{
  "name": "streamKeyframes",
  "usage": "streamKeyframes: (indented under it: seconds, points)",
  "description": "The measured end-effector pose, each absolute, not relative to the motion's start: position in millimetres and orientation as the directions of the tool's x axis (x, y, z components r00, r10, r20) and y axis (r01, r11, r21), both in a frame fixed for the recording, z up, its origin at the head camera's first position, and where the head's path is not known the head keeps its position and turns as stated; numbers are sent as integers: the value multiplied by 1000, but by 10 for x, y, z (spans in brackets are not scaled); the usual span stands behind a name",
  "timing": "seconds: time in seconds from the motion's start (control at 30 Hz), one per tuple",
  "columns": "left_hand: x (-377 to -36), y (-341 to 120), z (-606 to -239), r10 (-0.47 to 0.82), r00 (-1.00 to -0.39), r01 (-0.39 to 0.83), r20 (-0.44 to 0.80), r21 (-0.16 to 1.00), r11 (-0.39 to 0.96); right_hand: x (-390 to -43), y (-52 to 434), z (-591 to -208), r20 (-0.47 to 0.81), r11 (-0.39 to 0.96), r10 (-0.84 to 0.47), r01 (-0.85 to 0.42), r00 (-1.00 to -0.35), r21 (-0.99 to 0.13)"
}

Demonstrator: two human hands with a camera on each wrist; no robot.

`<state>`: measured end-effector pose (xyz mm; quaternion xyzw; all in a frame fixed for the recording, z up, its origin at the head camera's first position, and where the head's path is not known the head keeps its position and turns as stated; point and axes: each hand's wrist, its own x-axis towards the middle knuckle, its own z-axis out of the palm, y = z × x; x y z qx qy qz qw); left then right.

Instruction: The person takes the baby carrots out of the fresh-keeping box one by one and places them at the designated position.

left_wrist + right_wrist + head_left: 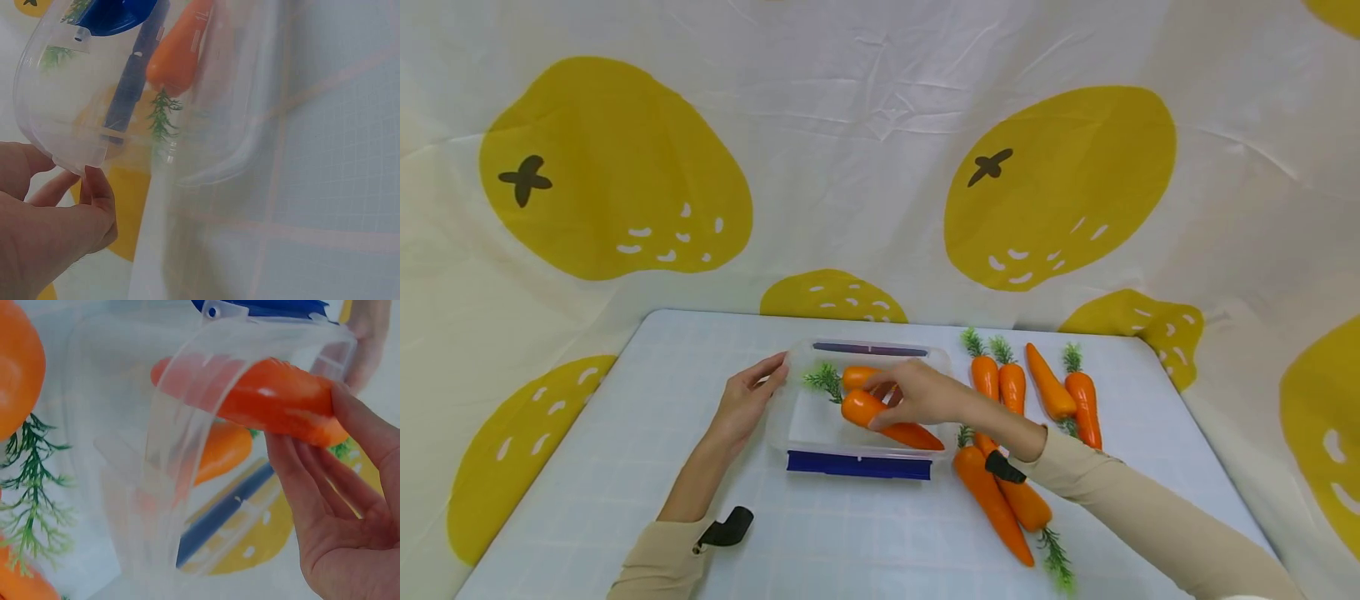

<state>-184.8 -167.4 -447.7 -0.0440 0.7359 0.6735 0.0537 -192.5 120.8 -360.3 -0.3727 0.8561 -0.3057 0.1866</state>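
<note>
A clear plastic container (808, 423) with blue latches stands at the middle of the table. My left hand (747, 401) pinches its left rim; in the left wrist view the thumb and fingertips meet at that rim. Inside the container's outline, my right hand (917, 392) holds an orange carrot (861, 407) between thumb and fingers, its pointed end toward the lower right. Behind it lies another carrot (856, 377), partly hidden by the hand. Green leafy tops (825, 381) show at the left end of the two carrots. The right wrist view shows the held carrot (281, 403) above the rim.
Several more carrots with green tops lie right of the container: a group at the back (985, 379), two farther right (1082, 400), and others in front (992, 500) under my right forearm. A cloth with yellow fruit prints (880, 200) hangs behind the table.
</note>
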Motion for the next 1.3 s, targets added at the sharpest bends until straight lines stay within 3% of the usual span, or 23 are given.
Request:
streamKeyframes:
  seconds: [0.33,0.6,1.3]
  points:
    - [-1860,-1679,-4487,14,-990,-140,-142,984,108,-1958,1437,-3383,-4,563,-636,-461,-772,-686]
    - [-1863,-1673,-4473,11,-988,-151,-153,983,104,-1908,1622,-3259,0,569,-555,-380,-832,-730]
    - [-1871,-1665,-4468,0,-986,-168,-169,981,96,-1703,2330,-3487,-16,594,-333,-197,-943,-780]
